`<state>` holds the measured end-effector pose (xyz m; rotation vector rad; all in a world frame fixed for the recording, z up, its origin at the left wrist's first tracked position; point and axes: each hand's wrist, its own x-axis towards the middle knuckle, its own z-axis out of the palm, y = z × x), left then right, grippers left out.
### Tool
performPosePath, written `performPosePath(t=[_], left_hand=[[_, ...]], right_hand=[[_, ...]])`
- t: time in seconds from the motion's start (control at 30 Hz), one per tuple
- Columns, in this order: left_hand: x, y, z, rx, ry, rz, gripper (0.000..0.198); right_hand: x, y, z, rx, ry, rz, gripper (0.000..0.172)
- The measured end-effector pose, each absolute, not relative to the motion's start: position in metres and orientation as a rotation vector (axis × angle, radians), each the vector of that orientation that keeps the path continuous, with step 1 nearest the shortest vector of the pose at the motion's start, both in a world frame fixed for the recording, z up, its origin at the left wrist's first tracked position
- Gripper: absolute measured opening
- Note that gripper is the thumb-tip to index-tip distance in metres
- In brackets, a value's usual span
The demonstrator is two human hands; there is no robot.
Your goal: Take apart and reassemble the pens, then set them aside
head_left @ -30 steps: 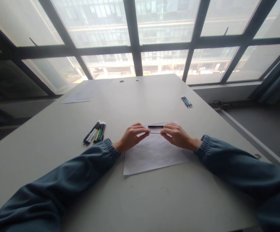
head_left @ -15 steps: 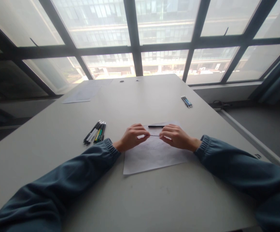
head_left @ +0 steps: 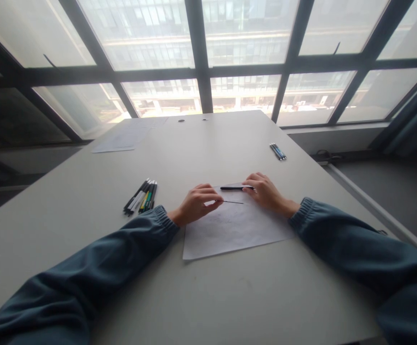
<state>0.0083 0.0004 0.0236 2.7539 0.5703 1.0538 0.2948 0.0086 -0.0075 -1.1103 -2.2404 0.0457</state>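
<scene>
A white sheet of paper (head_left: 230,230) lies on the grey table (head_left: 208,297) in front of me. My left hand (head_left: 196,203) rests on the paper's left edge, its fingers pinched on one end of a thin dark rod (head_left: 232,202) that points to the right. My right hand (head_left: 266,191) is at the paper's far right corner, its fingertips on the right end of a black pen (head_left: 234,188) lying across the top of the sheet.
Several markers (head_left: 141,197) lie in a bunch to the left of my left hand. A few pens (head_left: 278,151) lie at the table's right edge. Another sheet of paper (head_left: 120,139) sits at the far left, below the big windows.
My right hand has let go of the thin rod's right end and moved up to the black pen. My left hand still holds the rod.
</scene>
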Motion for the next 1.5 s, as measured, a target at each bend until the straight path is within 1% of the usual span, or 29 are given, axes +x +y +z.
performPosePath(t=[0.2, 0.3, 0.4, 0.67, 0.83, 1.23, 1.5], left_hand=[[0.007, 0.002, 0.021, 2.749, 0.568, 1.055, 0.008], [0.007, 0.002, 0.021, 2.749, 0.572, 1.070, 0.007], [0.007, 0.002, 0.022, 2.745, 0.580, 1.097, 0.007], [0.005, 0.002, 0.025, 2.647, 0.663, 1.367, 0.005], [0.002, 0.006, 0.024, 2.575, 0.774, 1.471, 0.005], [0.002, 0.006, 0.024, 2.572, 0.863, 1.462, 0.011], [0.002, 0.007, 0.020, 2.590, 0.859, 1.425, 0.007]], right_hand=[[0.291, 0.006, -0.005, -1.177, -2.286, 0.070, 0.008], [0.291, 0.006, -0.005, -1.162, -2.234, 0.111, 0.005], [0.291, 0.007, -0.005, -1.123, -2.146, 0.138, 0.006], [0.307, 0.006, -0.003, -1.056, -1.949, 0.172, 0.006], [0.327, 0.006, -0.002, -1.068, -1.886, 0.189, 0.003], [0.341, -0.006, -0.001, -1.032, -1.862, 0.147, 0.005], [0.337, -0.008, 0.003, -0.987, -1.913, 0.113, 0.006]])
